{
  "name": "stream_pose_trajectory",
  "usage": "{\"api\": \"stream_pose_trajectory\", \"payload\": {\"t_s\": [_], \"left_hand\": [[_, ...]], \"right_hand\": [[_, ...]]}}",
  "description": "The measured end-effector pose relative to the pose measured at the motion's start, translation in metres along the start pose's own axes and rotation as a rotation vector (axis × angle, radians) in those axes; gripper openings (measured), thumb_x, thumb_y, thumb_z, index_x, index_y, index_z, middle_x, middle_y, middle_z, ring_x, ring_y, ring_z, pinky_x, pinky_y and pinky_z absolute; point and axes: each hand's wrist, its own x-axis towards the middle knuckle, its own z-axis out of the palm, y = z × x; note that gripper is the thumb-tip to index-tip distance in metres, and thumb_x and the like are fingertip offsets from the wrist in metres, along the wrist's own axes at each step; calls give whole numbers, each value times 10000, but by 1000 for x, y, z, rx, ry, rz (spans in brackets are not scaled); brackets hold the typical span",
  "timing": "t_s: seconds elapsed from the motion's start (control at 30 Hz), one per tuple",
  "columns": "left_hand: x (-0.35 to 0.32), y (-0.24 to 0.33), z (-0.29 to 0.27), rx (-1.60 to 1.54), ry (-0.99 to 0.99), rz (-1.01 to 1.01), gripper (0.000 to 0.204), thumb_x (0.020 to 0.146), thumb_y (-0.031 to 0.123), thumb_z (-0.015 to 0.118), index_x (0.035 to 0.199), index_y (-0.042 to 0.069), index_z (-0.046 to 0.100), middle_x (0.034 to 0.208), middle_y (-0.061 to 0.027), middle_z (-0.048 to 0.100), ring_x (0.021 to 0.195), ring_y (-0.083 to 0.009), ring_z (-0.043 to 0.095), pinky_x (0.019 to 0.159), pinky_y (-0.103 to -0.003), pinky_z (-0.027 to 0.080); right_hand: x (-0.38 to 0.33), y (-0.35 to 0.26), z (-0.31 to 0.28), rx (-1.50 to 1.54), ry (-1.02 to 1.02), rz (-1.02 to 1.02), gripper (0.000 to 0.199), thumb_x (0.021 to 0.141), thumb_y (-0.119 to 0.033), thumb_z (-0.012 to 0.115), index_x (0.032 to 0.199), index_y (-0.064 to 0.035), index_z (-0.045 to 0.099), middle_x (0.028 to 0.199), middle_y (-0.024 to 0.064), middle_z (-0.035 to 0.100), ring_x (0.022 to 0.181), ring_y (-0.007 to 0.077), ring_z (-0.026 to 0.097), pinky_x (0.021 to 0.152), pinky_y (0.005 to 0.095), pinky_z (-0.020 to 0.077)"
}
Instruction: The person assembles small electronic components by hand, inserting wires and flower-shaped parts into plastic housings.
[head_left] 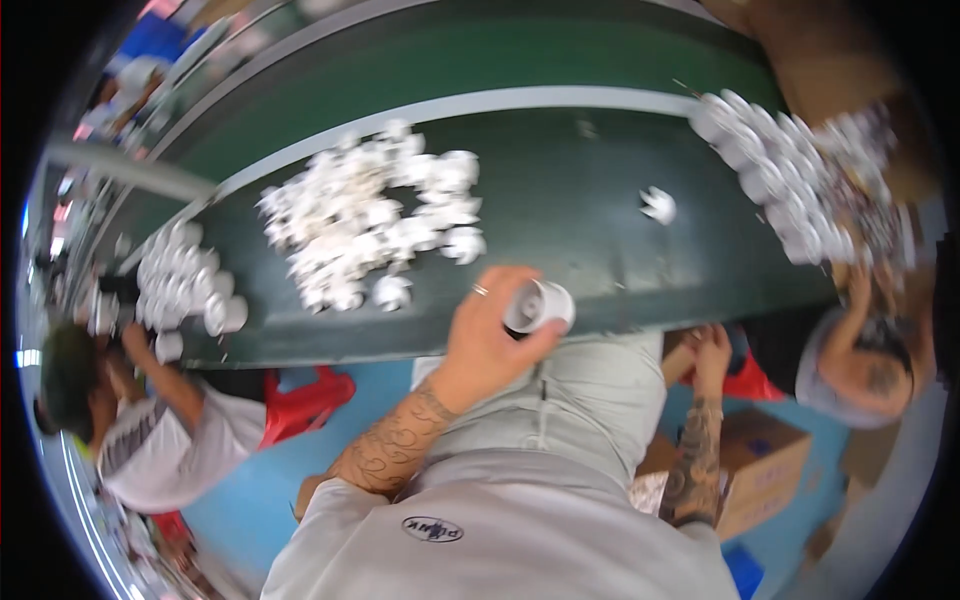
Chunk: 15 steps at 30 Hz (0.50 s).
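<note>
My left hand [487, 335], with a ring on one finger, is closed around a small white cylindrical part [541, 305] at the near edge of the green table [600, 260]. A loose pile of similar white parts [370, 225] lies just beyond it on the table. My right hand [712, 348] is lower, below the table's near edge and above a cardboard box [765, 465]. Its fingers are blurred, and I cannot tell whether it holds anything. Both of my forearms are tattooed.
A single white part [658, 205] lies alone to the right. More white parts are heaped at the left end [185, 285] and the right end [790, 170]. One person [150, 430] works at the left and another [870, 365] at the right. A red stool [305, 400] stands on the blue floor.
</note>
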Motion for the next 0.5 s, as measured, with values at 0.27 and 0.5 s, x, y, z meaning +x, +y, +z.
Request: {"api": "stream_pose_trajectory", "payload": {"t_s": [0.27,0.5], "left_hand": [[-82,-27,-153,692,561,149,461,669,83,770,1089,18,591,1050,-168,617,901,-321,593,761,-397,501],[-96,-14,-130,94,430,-92,566,677,81,757,1185,7,520,1045,-140,603,944,-258,605,852,-371,492]], "right_hand": [[-101,-116,32,-386,178,-763,240,999,-125,511,1129,37,632,819,30,608,726,85,536,673,221,462],[-118,-177,126,-78,-321,-580,280,976,-104,536,1222,23,581,1094,105,635,976,176,626,830,282,511]]}}
